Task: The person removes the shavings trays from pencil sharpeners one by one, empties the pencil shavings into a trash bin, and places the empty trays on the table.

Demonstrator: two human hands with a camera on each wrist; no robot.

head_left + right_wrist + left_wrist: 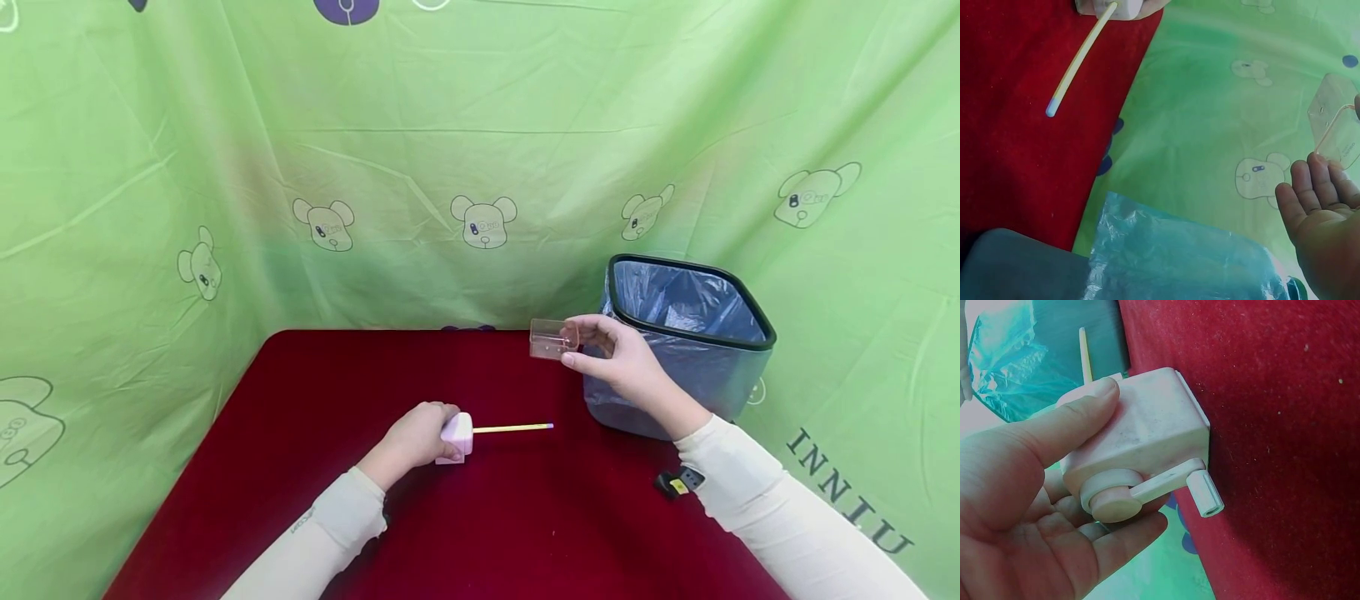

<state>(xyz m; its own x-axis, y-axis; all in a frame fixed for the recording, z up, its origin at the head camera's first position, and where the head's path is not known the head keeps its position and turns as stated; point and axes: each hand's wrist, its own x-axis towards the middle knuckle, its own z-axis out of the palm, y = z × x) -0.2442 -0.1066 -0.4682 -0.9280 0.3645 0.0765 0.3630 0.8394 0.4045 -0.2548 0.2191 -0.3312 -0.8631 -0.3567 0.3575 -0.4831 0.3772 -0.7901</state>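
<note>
My left hand (417, 435) grips a pale pink hand-crank pencil sharpener (459, 432) on the red table. Across its top lies the thumb, and the crank (1166, 479) faces the palm side in the left wrist view. A yellow pencil (513, 428) with a bluish end sticks out of the sharpener's other side, pointing right. Raised above the table's far right, my right hand (626, 362) pinches a clear plastic drawer-like box (547, 340) between thumb and fingers. In the right wrist view this clear box (1333, 128) is partly cut off; its contents cannot be made out.
A bin (705, 379) with a black rim and a translucent bluish liner (667, 296) stands at the back right, just beside the right hand. Green printed cloth (420, 150) hangs behind and along both sides of the red table (337, 375).
</note>
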